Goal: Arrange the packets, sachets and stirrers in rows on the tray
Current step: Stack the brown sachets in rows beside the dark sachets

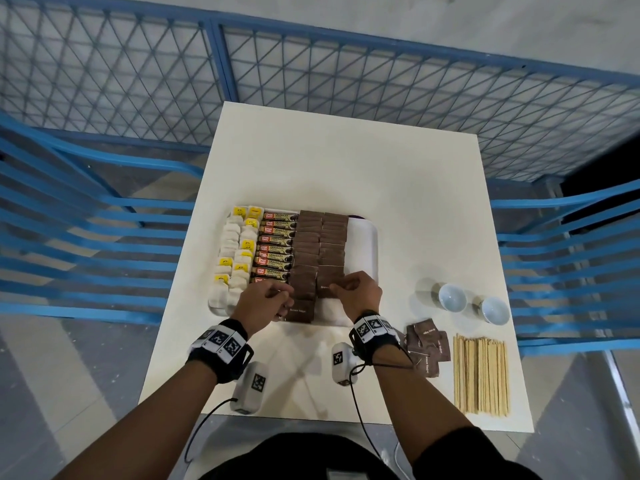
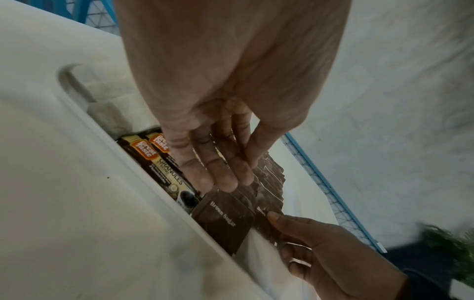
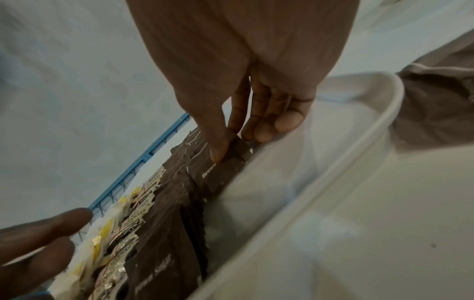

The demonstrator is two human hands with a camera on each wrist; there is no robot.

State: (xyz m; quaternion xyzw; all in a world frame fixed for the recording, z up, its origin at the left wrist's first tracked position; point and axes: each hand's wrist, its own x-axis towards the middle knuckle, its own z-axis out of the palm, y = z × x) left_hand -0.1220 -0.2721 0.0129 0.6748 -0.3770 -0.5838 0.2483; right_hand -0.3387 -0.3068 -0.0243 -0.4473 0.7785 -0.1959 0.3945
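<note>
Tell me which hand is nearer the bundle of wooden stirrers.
Right. The right hand pinches a sachet on the tray, left of the stirrers; the left hand lies farther left.

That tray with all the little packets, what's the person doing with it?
A person is lining up drink supplies on a white tray. Tea bags, coffee sticks and brown sugar sachets already sit in rows. The right hand pinches a sachet at the near end of the second brown row, and the left hand steadies the row beside it. More sachets and wooden stirrers wait on the table.

Black wristbands (image 1: pixel 219 348) carry square-coded tags, white camera pods and cables.
</note>
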